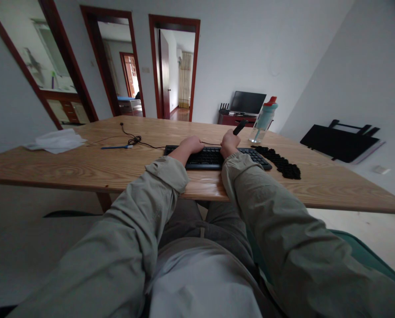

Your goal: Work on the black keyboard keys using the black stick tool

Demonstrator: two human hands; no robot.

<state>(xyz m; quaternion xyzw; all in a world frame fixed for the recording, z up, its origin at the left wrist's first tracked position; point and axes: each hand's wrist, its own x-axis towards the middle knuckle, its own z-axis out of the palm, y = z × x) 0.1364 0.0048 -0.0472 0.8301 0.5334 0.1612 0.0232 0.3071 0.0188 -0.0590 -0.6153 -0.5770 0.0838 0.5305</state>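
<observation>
Head view: left hand (191, 144) curled on keyboard (208, 159) by table (202, 192) edge, right hand (229, 143) tight around tool (240, 127).

Bottle (263, 121), keycaps (279, 161) crowding right.

Black keyboard (214, 158) lying flat; slim black tool (240, 127) tilted, perhaps puller.

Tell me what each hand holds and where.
Right hand grips a black tool by its lower end; left hand rests on the keyboard, seemingly empty.
</observation>
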